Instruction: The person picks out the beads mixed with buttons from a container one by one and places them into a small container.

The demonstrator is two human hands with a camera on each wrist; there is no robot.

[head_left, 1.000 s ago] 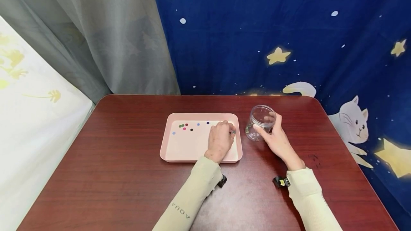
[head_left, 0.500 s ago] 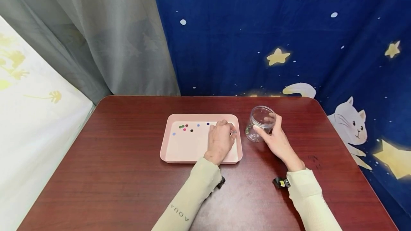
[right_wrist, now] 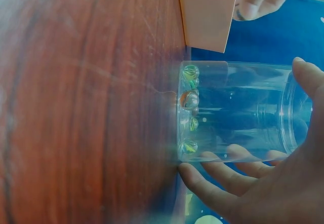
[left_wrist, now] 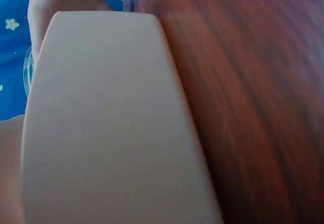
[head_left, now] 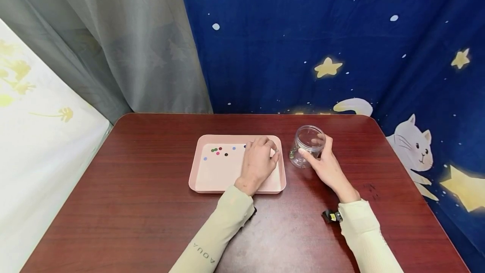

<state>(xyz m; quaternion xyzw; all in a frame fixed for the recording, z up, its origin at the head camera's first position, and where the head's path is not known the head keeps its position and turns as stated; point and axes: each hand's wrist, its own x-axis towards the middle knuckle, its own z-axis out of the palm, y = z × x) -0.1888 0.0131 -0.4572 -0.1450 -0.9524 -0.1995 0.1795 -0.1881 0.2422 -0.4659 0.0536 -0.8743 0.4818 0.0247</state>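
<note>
Over the right part of the pink tray (head_left: 219, 180), my left hand (head_left: 257, 161) pinches a small glassy marble (head_left: 277, 151) between thumb and forefinger; the fingers largely hide it. Several small round coloured pieces (head_left: 226, 154) lie flat on the tray's floor, and the hand covers part of the right side. My right hand (head_left: 327, 167) grips a clear jar (head_left: 307, 138) from its right side, thumb at the front. The jar stands on the table, open at the top. Several glass marbles (right_wrist: 190, 100) rest at its bottom in the right wrist view.
The reddish-brown table (head_left: 144, 172) carries the tray and the jar, side by side with a narrow gap. A grey curtain (head_left: 151, 54) and a blue star-patterned curtain (head_left: 265, 54) hang behind its far edge. White cloth (head_left: 45, 129) hangs at the left.
My left wrist and forearm have shifted slightly left, and the fingers have opened out a little around the pinch. The right hand and the jar have stayed in place.
</note>
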